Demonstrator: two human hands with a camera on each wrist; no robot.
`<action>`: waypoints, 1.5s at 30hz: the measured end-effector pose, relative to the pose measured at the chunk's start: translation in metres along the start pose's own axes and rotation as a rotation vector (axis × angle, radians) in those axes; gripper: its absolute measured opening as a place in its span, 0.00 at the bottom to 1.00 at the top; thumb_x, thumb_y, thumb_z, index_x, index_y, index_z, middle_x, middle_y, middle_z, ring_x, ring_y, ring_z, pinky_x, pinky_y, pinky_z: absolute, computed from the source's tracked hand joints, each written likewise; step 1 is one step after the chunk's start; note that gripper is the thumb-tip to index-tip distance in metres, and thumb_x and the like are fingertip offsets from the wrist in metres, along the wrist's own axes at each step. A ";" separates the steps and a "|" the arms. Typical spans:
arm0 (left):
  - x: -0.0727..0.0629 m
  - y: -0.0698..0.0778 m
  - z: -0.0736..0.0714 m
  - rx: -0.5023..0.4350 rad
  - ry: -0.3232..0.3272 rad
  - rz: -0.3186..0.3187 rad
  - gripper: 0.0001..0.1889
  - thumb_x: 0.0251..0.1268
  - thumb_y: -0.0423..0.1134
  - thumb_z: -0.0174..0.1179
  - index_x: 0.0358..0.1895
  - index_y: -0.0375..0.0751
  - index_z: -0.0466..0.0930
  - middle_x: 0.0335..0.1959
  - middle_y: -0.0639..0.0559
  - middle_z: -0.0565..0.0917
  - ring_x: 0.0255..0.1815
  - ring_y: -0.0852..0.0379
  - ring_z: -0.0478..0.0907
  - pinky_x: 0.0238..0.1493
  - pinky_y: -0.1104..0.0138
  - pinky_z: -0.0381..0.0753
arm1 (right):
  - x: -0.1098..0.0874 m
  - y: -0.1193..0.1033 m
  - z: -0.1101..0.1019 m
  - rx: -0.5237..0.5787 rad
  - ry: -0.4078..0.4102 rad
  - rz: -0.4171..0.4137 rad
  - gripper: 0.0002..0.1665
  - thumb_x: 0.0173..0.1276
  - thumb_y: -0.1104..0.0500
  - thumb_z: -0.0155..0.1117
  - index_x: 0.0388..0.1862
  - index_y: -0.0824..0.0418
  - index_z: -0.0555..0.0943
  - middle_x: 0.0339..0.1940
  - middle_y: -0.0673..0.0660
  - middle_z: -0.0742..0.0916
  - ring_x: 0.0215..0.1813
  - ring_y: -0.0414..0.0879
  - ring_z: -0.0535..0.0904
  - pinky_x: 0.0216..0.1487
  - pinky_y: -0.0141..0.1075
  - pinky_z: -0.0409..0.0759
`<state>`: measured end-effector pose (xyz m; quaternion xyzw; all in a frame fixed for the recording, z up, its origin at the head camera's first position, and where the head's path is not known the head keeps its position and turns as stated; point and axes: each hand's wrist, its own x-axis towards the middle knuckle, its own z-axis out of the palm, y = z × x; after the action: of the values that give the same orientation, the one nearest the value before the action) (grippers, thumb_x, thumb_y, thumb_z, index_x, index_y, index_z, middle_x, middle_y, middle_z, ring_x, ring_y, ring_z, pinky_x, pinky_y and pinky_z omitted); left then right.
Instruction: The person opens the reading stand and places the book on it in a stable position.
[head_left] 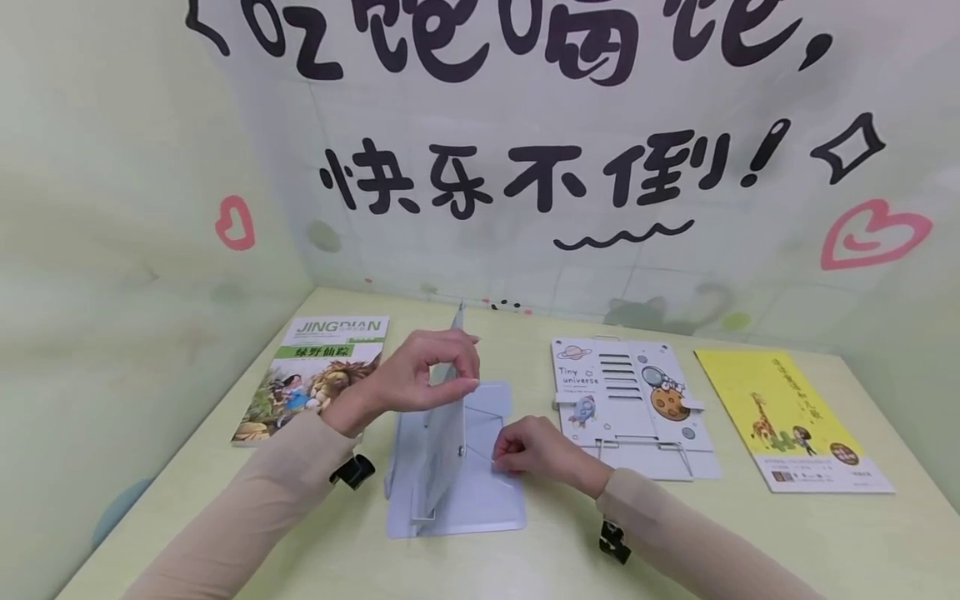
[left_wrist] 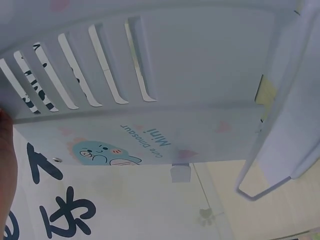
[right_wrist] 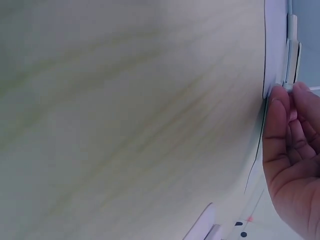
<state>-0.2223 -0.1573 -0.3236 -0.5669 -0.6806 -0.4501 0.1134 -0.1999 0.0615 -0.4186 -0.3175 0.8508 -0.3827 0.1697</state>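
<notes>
A metal book stand (head_left: pixel 487 504) is in front of me, its base flat on the table and its panel (head_left: pixel 445 454) raised nearly edge-on to the head view. My left hand (head_left: pixel 401 377) holds the panel by its upper part, thumb and fingers curled at the edge. In the left wrist view the panel's slotted face (left_wrist: pixel 210 55) shows, with a "Mini" dinosaur print (left_wrist: pixel 105 152) and a bent wire leg (left_wrist: pixel 265 187). My right hand (head_left: pixel 542 452) pinches at the right edge of the base, by the wire; in the right wrist view its fingertips (right_wrist: pixel 278 95) meet there.
A "Tiny universe" book stand (head_left: pixel 645 425) lies to the right, with a yellow book (head_left: pixel 787 417) beyond it. Another book (head_left: pixel 288 367) with a lion cover lies at the left, partly behind my left hand. A printed cloth wall (head_left: pixel 480 250) rises behind the table.
</notes>
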 end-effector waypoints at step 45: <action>0.012 -0.015 0.026 0.008 -0.036 -0.014 0.10 0.53 0.23 0.60 0.23 0.43 0.74 0.26 0.53 0.79 0.32 0.61 0.76 0.62 0.55 0.69 | -0.002 0.008 0.004 0.147 0.014 0.034 0.03 0.60 0.70 0.64 0.27 0.66 0.81 0.23 0.53 0.84 0.25 0.35 0.73 0.28 0.24 0.73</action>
<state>-0.2298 -0.1290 -0.3372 -0.5698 -0.6882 -0.4378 0.1002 -0.1997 0.0651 -0.4274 -0.2870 0.8269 -0.4434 0.1932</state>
